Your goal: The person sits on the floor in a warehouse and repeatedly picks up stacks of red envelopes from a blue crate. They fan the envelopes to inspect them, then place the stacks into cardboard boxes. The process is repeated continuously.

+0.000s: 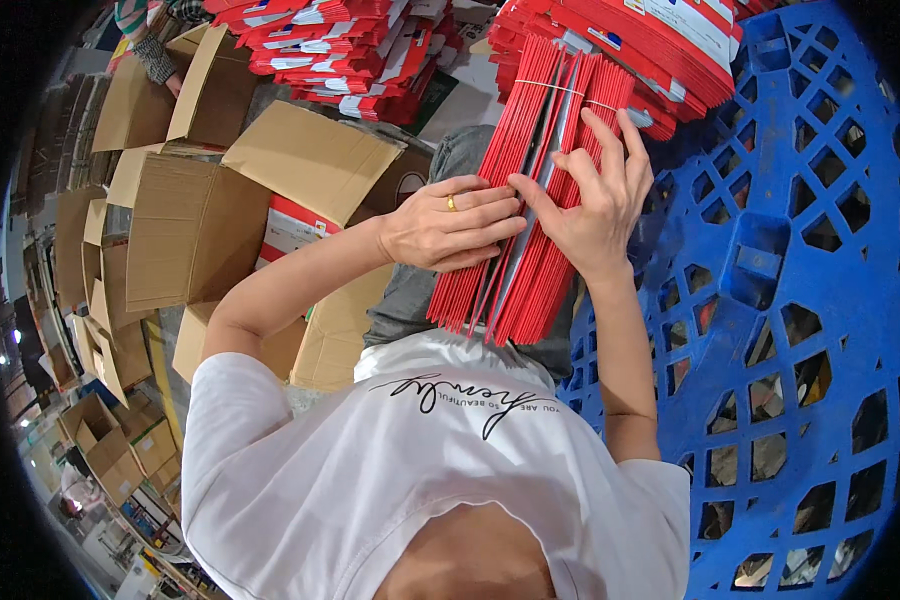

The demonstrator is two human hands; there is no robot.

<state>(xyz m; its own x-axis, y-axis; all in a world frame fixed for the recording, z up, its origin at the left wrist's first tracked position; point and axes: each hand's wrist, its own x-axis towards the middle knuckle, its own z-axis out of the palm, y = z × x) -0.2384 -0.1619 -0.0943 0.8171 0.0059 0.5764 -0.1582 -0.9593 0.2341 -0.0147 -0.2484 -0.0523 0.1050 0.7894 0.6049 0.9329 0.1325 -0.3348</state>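
Two bundles of thin red card envelopes lie side by side across my lap, seen edge-on. The left bundle (502, 135) has a pale rubber band near its far end, and so does the right bundle (542, 290). A gap with white and dark faces runs between them. My left hand (455, 222), with a gold ring, lies flat over the left bundle, its fingers stretched towards the gap. My right hand (600, 205) rests on the right bundle, fingers spread and thumb reaching across the gap near the left fingertips. Neither hand is wrapped around a bundle.
Heaps of red-and-white envelopes (345, 50) stand beyond my knees, with another pile (660, 45) at far right. Opened cardboard boxes (185, 230) crowd the left; one holds a red-and-white packet (295, 228). A blue plastic pallet (740, 330) fills the right. Another person's hand (173, 84) reaches into a box at far left.
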